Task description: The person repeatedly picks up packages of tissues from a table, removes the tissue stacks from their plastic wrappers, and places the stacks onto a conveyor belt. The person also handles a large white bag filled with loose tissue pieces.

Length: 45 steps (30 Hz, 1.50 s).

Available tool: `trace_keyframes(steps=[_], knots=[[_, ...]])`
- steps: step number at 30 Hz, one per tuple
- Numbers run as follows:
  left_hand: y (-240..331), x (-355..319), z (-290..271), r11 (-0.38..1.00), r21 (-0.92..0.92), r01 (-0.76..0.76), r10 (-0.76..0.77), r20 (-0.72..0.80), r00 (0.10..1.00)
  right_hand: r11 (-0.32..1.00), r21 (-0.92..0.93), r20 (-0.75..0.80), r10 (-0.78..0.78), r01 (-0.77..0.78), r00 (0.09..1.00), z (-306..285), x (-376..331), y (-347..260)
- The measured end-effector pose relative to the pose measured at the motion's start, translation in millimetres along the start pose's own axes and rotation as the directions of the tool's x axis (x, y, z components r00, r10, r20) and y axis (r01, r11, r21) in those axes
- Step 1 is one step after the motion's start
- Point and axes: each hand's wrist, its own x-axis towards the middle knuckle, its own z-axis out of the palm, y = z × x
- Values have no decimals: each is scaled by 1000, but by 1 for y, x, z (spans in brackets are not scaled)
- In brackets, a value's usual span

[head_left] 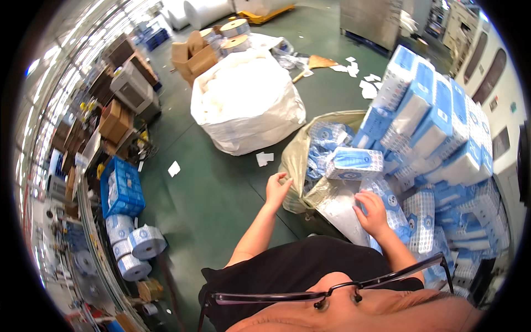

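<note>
My left hand [276, 188] is spread loose, fingertips at the rim of the tan woven sack [301, 166], gripping nothing that I can make out. My right hand [373, 213] lies with curled fingers on the sack's pale plastic liner [343, 213]; whether it pinches the film I cannot tell. A blue-and-white wrapped pack of paper rolls [354, 163] sits in the sack's mouth. To my right rises a heap of similar blue-and-white packs [442, 127]. Beyond stands a large white bulk bag [246, 105] on the green floor [204, 193].

open beige sack [301, 160], blue-white packs [354, 163] inside
</note>
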Motion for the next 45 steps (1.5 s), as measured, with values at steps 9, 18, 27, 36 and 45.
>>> trace_keyframes(steps=[9,18,27,36,45], knots=[[118,-25,100,876,-140,-462,483,273,832,851,-278,-482,278,-445,831,-93,-119,40],[194,-109,216,604,8,-797,568,697,438,327,-232,-655,644,-916,396,-200,-315,182],[137,-133,280,433,182,-883,141,954,265,306,-661,-13,908,-685,418,-214,-385,234],[175,-122,214,636,-516,573,-10,737,676,474,215,-771,619,-854,150,-195,-328,199],[225,-173,216,980,-154,-128,192,900,392,911,235,239,283,-338,929,-132,-165,79]])
